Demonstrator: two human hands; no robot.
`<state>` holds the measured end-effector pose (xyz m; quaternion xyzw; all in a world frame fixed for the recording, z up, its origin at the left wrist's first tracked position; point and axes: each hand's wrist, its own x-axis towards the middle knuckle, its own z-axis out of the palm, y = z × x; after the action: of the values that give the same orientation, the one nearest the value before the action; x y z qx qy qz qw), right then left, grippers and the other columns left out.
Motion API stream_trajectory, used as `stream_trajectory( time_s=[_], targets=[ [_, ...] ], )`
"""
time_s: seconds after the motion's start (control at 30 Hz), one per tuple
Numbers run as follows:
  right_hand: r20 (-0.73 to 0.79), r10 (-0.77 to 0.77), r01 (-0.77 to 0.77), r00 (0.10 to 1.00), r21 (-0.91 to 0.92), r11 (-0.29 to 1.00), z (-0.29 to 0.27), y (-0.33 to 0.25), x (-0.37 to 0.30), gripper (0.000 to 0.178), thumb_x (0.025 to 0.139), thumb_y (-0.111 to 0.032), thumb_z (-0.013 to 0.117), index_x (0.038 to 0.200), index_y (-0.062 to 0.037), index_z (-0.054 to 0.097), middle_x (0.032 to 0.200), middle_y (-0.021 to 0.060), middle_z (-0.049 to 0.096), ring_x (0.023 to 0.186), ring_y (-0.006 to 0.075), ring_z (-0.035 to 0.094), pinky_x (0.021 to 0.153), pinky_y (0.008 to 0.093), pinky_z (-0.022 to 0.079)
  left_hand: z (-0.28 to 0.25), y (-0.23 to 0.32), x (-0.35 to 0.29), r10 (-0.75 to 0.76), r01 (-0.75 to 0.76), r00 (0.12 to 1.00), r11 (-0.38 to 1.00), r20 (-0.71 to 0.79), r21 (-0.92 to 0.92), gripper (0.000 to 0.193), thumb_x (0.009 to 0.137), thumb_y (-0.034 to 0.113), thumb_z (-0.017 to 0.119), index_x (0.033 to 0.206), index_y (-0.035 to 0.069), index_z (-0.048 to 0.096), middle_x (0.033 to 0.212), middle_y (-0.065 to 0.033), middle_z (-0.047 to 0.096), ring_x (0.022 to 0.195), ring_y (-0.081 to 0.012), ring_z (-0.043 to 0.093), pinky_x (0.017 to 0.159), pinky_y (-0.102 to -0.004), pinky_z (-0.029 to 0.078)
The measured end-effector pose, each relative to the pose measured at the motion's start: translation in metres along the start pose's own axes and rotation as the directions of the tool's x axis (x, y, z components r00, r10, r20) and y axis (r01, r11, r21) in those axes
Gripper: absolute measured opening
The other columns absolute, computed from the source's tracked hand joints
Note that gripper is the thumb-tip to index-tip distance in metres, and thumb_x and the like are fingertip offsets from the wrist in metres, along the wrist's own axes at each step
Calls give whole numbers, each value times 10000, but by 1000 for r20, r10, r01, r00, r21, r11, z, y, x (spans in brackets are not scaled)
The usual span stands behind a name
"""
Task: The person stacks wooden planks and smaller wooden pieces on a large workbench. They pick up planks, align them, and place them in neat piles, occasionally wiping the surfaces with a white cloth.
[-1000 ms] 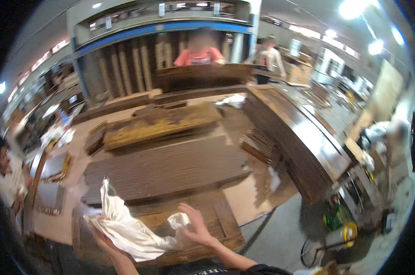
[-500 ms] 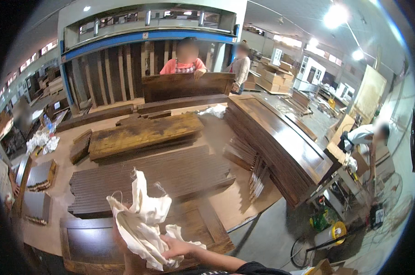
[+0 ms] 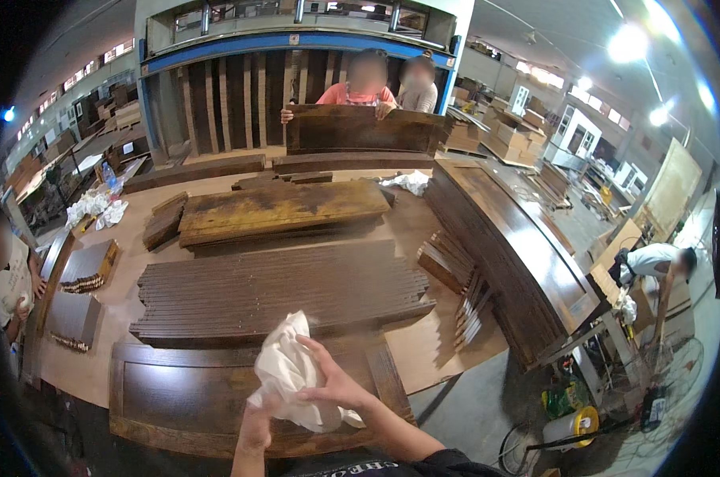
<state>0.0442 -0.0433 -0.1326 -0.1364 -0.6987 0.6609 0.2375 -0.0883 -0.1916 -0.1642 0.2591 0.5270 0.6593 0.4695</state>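
A crumpled white cloth [image 3: 284, 366] is bunched up between my two hands over the near panel. My right hand [image 3: 334, 385] presses on its right side, fingers and thumb bent around the folds. From below, my left hand [image 3: 256, 423] holds the cloth's lower left; its fingers are mostly hidden by the fabric. Beneath lies a dark brown framed wooden panel [image 3: 169, 389] at the table's near edge. Just beyond it, long dark brown wooden strips [image 3: 280, 286] lie side by side in a ridged block.
Yellowish-brown boards [image 3: 280, 213] lie farther back on the table [image 3: 125, 318]. A tall stack of framed panels [image 3: 519, 238] stands at right, beside short wooden pieces [image 3: 447, 262]. Across the table, a person in red [image 3: 352, 94] holds a dark panel [image 3: 360, 131]. Another person [image 3: 10, 278] works at far left.
The cloth has gone from loosely spread and raised to a tighter bundle. My right hand has moved up along it. The view has shifted, and the person in red now has both hands on the panel.
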Motion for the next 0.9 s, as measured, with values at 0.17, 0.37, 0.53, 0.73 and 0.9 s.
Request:
stream_trajectory(
  time_s=[0.17, 0.37, 0.53, 0.73, 0.9],
  targets=[
    [-286, 64, -43, 956, 79, 996, -31, -9, -6, 755, 691, -140, 790, 1327, -106, 385, 1238, 70, 474, 1137, 206, 470, 978, 335, 407, -7, 52, 4, 196, -199, 938, 980, -286, 17, 184, 883, 151, 575, 994, 5, 593, 837, -57, 628, 748, -153, 615, 682, -288, 516],
    [-445, 208, 15, 871, 447, 894, -50, 26, -34, 718, 713, -121, 714, 1344, -101, 374, 1249, 89, 466, 1123, 201, 475, 957, 343, 409, -10, 63, 6, 255, -313, 950, 756, -182, -575, 276, 911, 321, 558, 1056, 87, 561, 794, -4, 565, 730, -102, 546, 701, -338, 470],
    [-394, 257, 39, 882, 606, 794, -11, 50, -44, 702, 708, -29, 563, 1371, -98, 341, 1276, 94, 473, 1140, 204, 482, 922, 308, 448, -1, -62, 6, -368, 273, 916, 865, -160, -421, 527, 863, 504, 548, 1201, 101, 512, 1056, -36, 580, 990, -213, 519, 849, -367, 397],
    [-245, 187, 5, 952, 619, 785, 5, 35, -40, 722, 775, -142, 620, 1405, -102, 270, 1360, 105, 329, 1206, 207, 405, 998, 329, 364, 42, -22, 8, -275, 266, 961, 950, -31, -162, 206, 871, 149, 589, 1029, 20, 622, 954, -42, 643, 865, -149, 603, 785, -294, 487],
    [-385, 9, 43, 923, 127, 991, -12, 17, -40, 660, 697, 74, 392, 1343, -45, 331, 1213, 84, 442, 1120, 192, 447, 964, 299, 353, 27, 7, 10, 263, -213, 959, 914, -103, 346, 240, 905, 251, 587, 749, 86, 511, 682, 35, 500, 624, -49, 448, 568, -235, 413]
  ],
)
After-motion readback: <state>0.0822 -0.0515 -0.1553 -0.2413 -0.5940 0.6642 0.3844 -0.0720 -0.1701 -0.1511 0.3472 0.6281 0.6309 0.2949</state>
